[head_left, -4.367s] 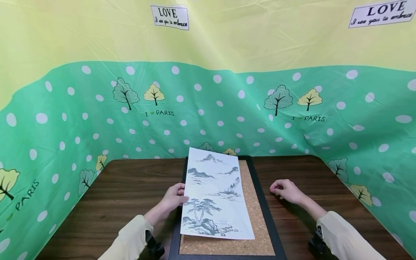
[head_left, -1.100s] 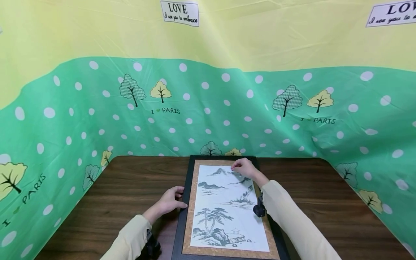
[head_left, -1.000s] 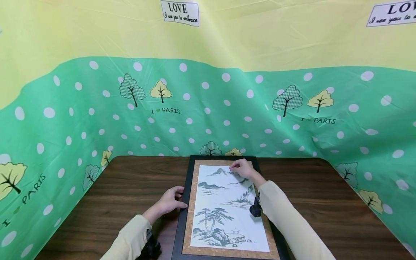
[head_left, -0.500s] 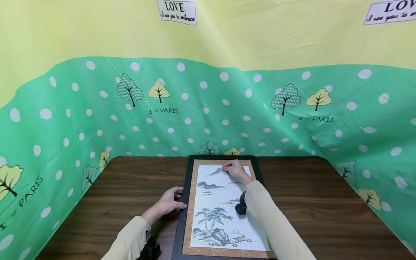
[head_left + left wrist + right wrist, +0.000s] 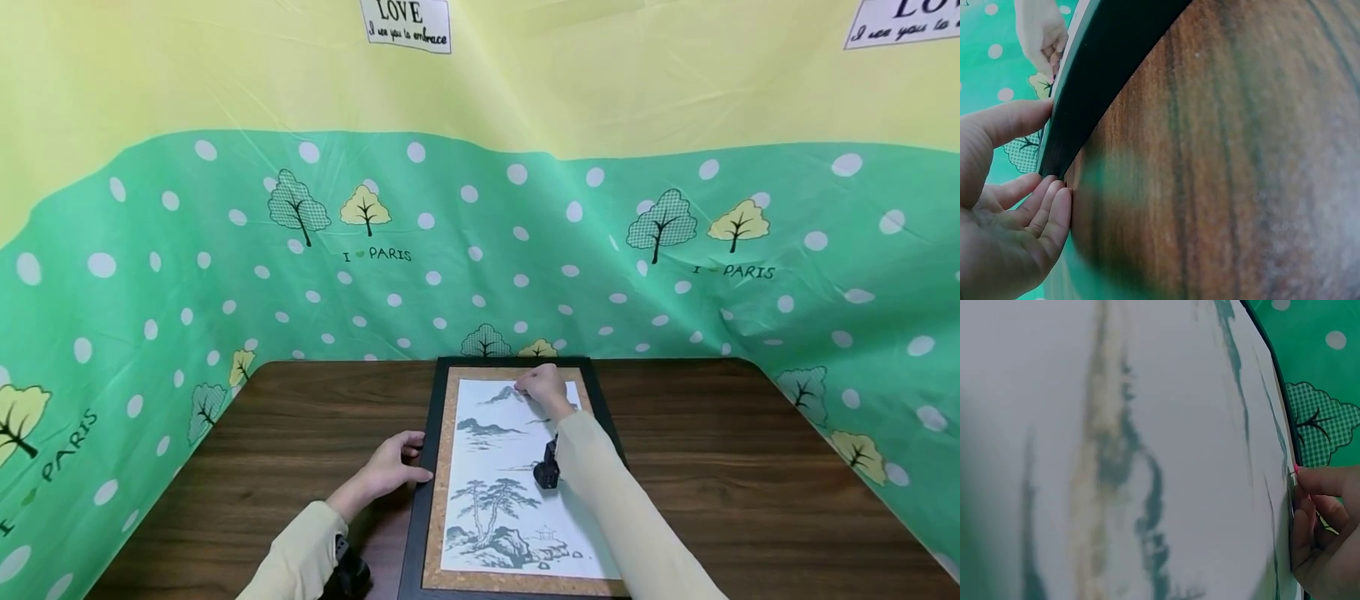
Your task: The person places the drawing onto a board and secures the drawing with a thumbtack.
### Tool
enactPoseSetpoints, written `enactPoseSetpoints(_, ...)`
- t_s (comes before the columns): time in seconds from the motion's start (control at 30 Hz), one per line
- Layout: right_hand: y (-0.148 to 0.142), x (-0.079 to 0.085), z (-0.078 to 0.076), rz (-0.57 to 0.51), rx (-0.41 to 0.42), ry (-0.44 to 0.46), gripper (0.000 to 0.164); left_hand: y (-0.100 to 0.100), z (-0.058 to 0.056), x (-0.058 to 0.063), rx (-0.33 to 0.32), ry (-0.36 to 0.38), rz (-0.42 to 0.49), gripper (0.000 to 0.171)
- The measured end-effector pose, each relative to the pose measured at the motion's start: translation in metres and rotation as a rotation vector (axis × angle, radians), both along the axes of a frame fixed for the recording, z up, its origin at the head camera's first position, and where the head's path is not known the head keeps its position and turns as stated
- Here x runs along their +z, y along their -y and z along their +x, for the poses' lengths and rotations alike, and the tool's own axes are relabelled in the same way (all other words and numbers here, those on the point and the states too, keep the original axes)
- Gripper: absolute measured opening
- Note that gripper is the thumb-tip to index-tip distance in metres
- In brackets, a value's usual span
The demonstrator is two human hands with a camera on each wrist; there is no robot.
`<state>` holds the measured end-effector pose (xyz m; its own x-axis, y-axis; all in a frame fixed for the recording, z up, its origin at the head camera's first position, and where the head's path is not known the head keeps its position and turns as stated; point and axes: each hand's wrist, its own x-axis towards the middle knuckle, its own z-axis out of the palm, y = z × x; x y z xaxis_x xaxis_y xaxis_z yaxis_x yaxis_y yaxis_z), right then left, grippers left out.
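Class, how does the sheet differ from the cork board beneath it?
The sheet is white, while the cork board is speckled tan. The sheet carries a landscape picture; the cork board's visible strips carry none. The sheet is smaller, leaving the cork board showing at its left and lower edges. Both are rectangular.

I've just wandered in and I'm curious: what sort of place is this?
Probably an indoor craft or work spot, curtained off: a wood-grained table, a printed cloth hung behind and at both sides, and a corkboard with a landscape print on it.
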<state>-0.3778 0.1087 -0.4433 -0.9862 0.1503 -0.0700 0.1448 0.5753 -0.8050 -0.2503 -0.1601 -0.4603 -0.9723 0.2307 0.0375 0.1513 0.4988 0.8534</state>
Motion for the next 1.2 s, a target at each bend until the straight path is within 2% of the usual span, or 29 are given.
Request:
enactPoseSetpoints(0.2, 0.000, 0.004, 0.001, -0.001, -0.013, 0.000, 0.013, 0.000, 0.000, 0.002, 0.003, -0.005, 0.002, 0.059)
enactPoseSetpoints(0.43, 0.000, 0.002, 0.001, 0.096, 0.027, -0.040, 0.021, -0.001, 0.001, 0.000, 0.001, 0.010, 0.002, 0.058)
enactPoseSetpoints(0.53, -0.001, 0.000, 0.000, 0.086, 0.044, -0.041, 0.020, 0.000, 0.000, -0.001, 0.003, 0.008, 0.005, 0.058)
enactPoseSetpoints(0.73, -0.012, 0.000, -0.002, -0.007, 0.142, -0.069, 0.010, 0.001, -0.001, -0.001, 0.005, 0.006, 0.012, 0.058)
enactPoseSetpoints(0.87, -0.020, 0.001, -0.001, -0.080, 0.203, -0.051, 0.013, 0.001, 0.001, 0.001, -0.001, 0.010, 0.027, 0.059)
enactPoseSetpoints(1.2, -0.047, 0.014, 0.005, 0.052, 0.359, -0.111, 0.015, 0.001, 0.003, 0.003, -0.004, 0.017, 0.025, 0.058)
